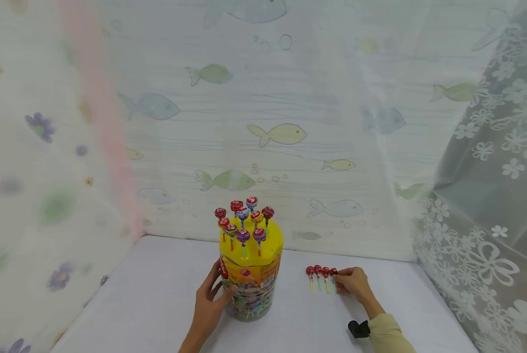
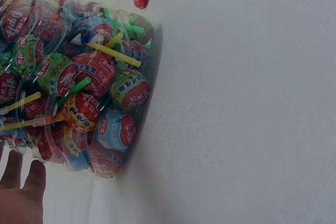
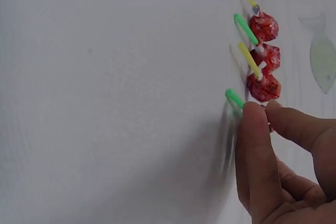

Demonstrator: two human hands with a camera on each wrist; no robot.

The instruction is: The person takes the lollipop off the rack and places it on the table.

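Observation:
A clear plastic jar [image 1: 250,301] packed with wrapped lollipops stands on the table under a yellow lid [image 1: 270,247]. Several lollipops [image 1: 243,236] stick upright out of that lid. My left hand [image 1: 208,304] holds the jar's left side, thumb in front and fingers toward the back. To the right, three red lollipops [image 1: 326,272] lie in a row, sticks toward me. At the row's right end, my right hand [image 1: 354,283] pinches a fourth red-wrapped lollipop [image 3: 234,98] by its head; its green stick shows in the right wrist view, while the fingertips mostly hide the head.
A white cloth covers the table [image 1: 157,294]. Behind it hangs a pale curtain [image 1: 281,98] printed with fish, and a sheer flowered one [image 1: 488,220] hangs at the right. A small black object [image 1: 358,329] is beside my right sleeve [image 1: 387,333].

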